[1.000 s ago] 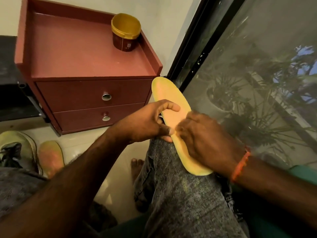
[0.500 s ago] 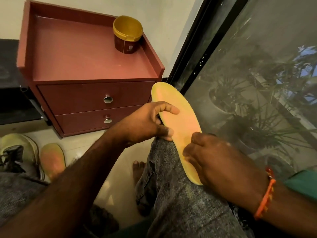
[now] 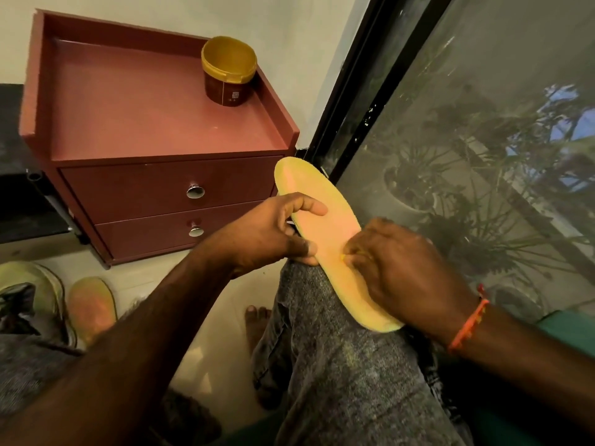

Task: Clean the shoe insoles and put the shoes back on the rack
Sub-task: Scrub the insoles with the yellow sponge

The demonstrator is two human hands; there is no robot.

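left hand [image 3: 270, 233] pinches the insole [image 3: 325, 226] edge; right hand [image 3: 402, 272] fingers curl onto it.

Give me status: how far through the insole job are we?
Done: both insoles look to be out; the second insole lies on the floor beside a shoe. In hand: the left hand holds the insole on the knee while the right hand works its surface; no cloth is visible. Left: finish cleaning, refit the insoles, rack the shoes. No rack is in view.
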